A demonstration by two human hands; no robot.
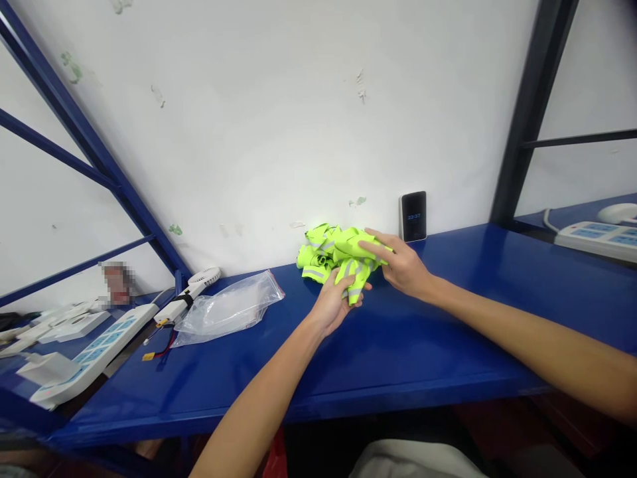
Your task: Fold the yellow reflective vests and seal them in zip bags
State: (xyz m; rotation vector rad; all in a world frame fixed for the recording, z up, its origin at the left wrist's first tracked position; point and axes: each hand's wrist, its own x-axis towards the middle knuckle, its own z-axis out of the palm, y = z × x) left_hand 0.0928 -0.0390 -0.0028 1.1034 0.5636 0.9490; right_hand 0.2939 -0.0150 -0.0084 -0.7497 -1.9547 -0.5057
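Observation:
A crumpled bundle of fluorescent yellow reflective fabric (323, 249) with silver-grey stripes rests partly on the blue shelf, near the wall. From below, my left hand (333, 305) grips its front edge, thumb on top and the other fingers mostly tucked under the cloth. At the bundle's right side, my right hand (401, 265) holds a fold, with two fingers stretched over it and the thumb hidden. One part of the bundle at its left looks rolled up.
Left of the fabric lies a clear plastic zip bag (233, 309), beside a white handheld fan (192, 292) and a yellow connector (148, 356) on wires. A small display device (413, 216) leans against the wall. Power strips (94, 355) flank the shelf, whose blue frame post (114, 176) slants at left.

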